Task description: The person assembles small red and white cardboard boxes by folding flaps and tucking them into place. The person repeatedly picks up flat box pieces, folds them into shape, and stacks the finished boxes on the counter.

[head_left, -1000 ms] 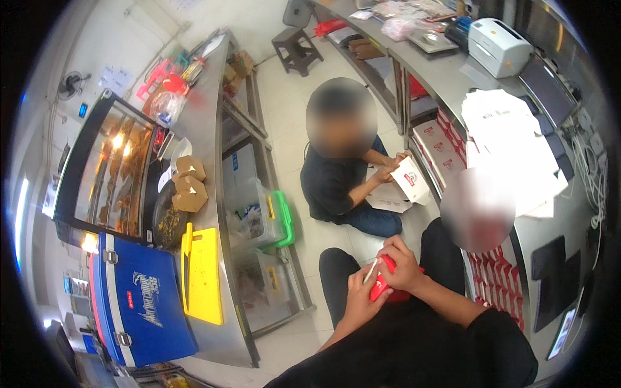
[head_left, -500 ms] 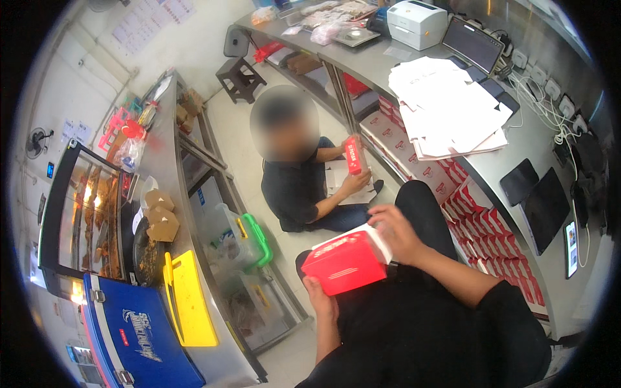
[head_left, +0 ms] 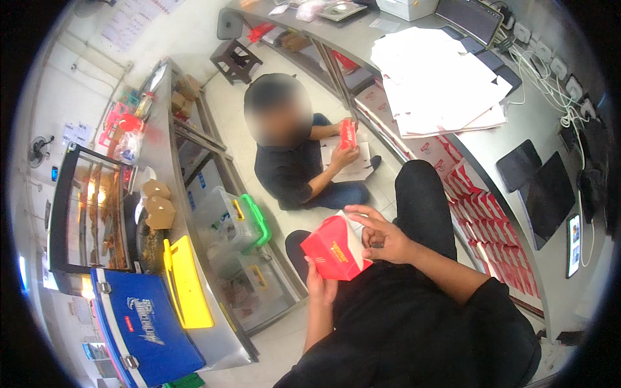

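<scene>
Above my lap I hold a red cardboard food box (head_left: 333,249) with a white inside, tilted, its white end flap (head_left: 354,238) facing right. My left hand (head_left: 321,284) grips its lower left side, the thumb on the red face. At the flap end, my right hand (head_left: 385,240) has bent fingers on the white edge, index finger along the top and thumb lower down. Part of the left fingers is hidden behind the box. Ahead, a person (head_left: 288,165) in dark clothes sits on the floor, holding another red box (head_left: 348,134) in both hands.
White flat cardboard sheets (head_left: 436,84) lie stacked on the right metal counter (head_left: 482,155), near tablets and tangled cables (head_left: 559,97). Many folded red-and-white boxes (head_left: 495,239) fill the shelf beneath. On the left stand a blue cooler (head_left: 145,323), a yellow cutting board (head_left: 189,281) and a heated display case (head_left: 94,213).
The red box has turned in my hands, showing a different printed face. My right hand has shifted slightly left along its white flap. The seated person's box has tilted.
</scene>
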`<state>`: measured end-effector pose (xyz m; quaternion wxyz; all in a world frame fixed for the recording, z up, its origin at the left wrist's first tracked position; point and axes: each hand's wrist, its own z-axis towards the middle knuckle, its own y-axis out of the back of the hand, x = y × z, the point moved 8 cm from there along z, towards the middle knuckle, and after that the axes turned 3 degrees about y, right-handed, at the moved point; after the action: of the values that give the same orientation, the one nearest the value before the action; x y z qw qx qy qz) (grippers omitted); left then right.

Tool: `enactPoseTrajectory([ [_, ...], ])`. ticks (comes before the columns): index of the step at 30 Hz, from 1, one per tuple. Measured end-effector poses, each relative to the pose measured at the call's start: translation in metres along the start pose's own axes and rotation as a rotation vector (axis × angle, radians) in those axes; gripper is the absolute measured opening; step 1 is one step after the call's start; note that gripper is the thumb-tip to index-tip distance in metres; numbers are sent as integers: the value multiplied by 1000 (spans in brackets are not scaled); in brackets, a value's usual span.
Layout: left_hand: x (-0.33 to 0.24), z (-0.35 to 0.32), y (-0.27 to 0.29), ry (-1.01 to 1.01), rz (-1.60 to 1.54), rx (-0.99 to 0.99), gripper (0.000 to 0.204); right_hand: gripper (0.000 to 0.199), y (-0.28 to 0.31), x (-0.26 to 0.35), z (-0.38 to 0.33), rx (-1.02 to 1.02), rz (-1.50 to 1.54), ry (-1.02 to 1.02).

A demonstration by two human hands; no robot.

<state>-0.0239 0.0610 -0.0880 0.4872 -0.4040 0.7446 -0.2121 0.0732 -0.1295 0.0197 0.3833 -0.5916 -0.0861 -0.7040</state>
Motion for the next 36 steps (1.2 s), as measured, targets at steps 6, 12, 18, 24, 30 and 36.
enactPoseTrajectory([
  [6,15,-5,-7,-32,73,-69,67,66,22,17,3,51,-386,107],
  [12,4,1,-7,-184,206,-67,66,58,42,-18,-7,-364,-33,69],
  [18,-15,24,14,-275,375,-169,66,67,37,-20,0,-115,-484,135],
  [24,-13,35,2,-424,568,-202,59,83,60,-35,-9,-193,-576,-161],
  [30,17,36,26,-339,592,-183,45,64,74,-48,-27,-316,-632,-120],
  [36,32,58,57,-228,437,-100,28,60,63,-48,-33,-347,-635,-220],
])
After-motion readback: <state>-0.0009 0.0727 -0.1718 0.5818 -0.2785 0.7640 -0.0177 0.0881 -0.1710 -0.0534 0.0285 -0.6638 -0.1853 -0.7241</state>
